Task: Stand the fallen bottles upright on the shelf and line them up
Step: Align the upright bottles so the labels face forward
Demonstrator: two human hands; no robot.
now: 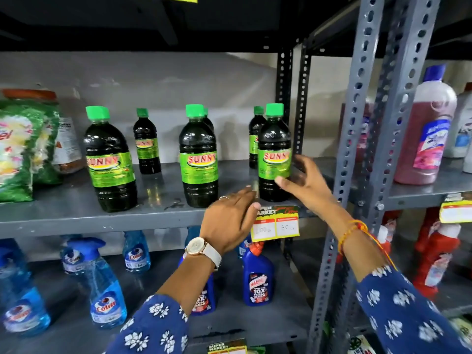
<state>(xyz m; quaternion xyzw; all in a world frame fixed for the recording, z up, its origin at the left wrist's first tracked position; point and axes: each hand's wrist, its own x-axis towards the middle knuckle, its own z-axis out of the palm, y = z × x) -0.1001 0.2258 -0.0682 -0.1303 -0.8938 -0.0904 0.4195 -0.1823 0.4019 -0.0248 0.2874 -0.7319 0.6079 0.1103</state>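
Grey metal shelf (63, 215) carries dark bottles with green caps and green labels, all upright, caps up: left bottle (109, 159), middle bottle (198, 155), right bottle (274, 153); smaller ones stand behind. Left hand (229, 221) hovers spread, touching nothing. Right hand (304, 181), fingers loosely spread, thumb touches the right bottle.

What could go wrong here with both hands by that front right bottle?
1. The front right bottle stands near the shelf's front edge; a nudge from the right hand might tip it off.
2. A back bottle stands close behind it, so pushing it back could knock that one over.
3. The left hand hangs right by the price tag and may snag it.
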